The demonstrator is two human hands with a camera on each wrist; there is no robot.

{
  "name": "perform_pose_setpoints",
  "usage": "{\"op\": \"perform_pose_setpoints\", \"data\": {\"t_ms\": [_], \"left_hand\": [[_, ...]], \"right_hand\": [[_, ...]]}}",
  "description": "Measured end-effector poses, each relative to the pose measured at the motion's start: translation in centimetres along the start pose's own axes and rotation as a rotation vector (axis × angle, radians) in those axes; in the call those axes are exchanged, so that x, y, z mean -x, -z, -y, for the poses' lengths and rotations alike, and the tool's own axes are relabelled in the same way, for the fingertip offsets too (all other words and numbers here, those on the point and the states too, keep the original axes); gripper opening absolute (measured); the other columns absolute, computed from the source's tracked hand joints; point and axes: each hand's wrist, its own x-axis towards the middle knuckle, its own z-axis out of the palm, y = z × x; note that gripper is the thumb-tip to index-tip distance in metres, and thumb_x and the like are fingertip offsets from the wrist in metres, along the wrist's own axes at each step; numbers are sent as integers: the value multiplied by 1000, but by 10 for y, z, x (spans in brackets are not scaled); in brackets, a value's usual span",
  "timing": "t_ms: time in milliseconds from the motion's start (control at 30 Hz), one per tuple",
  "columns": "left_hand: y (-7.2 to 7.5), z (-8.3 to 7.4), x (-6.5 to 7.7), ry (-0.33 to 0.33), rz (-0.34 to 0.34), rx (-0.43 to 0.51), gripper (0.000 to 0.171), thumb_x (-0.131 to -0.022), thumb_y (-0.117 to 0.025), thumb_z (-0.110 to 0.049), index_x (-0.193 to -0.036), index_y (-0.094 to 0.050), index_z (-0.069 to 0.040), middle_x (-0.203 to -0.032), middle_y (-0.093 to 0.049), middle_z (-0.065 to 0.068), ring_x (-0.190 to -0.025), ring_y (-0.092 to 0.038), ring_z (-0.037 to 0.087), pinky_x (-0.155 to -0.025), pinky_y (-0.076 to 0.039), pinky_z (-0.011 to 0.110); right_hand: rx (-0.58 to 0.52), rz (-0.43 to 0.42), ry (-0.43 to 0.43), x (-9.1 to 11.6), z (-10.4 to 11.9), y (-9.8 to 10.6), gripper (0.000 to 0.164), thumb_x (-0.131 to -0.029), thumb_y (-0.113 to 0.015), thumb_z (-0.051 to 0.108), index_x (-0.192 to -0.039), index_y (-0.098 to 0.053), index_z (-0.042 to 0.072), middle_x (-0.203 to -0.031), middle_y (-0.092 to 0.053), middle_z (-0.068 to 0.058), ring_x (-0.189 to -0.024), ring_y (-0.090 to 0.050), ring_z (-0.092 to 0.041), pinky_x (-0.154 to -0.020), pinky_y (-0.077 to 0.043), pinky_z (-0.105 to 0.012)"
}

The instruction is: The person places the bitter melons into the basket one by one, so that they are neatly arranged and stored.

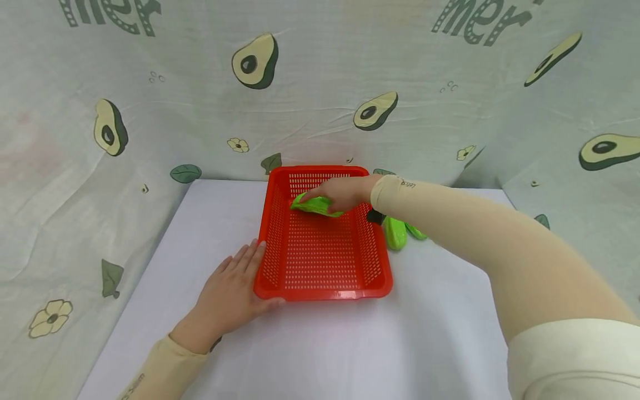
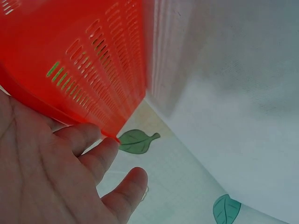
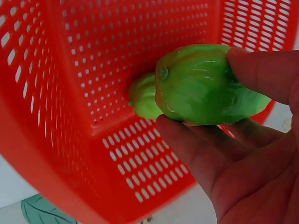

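Observation:
A red plastic basket (image 1: 322, 294) with slotted walls stands upright on the white table. My right hand (image 1: 345, 191) reaches into its far part and pinches a ridged, glossy green chayote (image 3: 201, 84) between thumb and fingers. Just beyond it, a second green chayote (image 3: 144, 97) lies in the basket, partly hidden by the held one in the right wrist view. At the basket's near left corner, my left hand (image 1: 232, 289) rests with straight fingers against the rim, its thumb along the front edge.
Right of the basket lie more green chayotes (image 1: 396, 233), partly covered by my right forearm in the head view. A pale cloth (image 1: 310, 100) printed with avocados and leaves hangs behind the white table (image 1: 440, 322) and along its sides.

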Motion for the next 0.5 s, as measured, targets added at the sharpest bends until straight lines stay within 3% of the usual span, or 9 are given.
{"op": "perform_pose_setpoints", "data": {"t_ms": [333,500], "left_hand": [[-1,0,-1,-7,-9,-4,120,-76,-52,-86,-158,-23,-3,-159,-31,18,-142,-33,39,-107,-35,61],[-1,0,-2,0,-3,-4,120,-75,-53,-85,-158,-22,-4,-159,-30,18,-143,-32,39,-108,-35,61]], "right_hand": [[92,41,26,-22,3,-18,69,-93,-70,8,-150,-45,37,-141,-54,-2,-123,-50,-22,-103,-45,-39],[147,50,28,-28,1,-22,67,-93,-69,6,-150,-47,33,-136,-58,-5,-119,-53,-23,-102,-47,-39]]}}
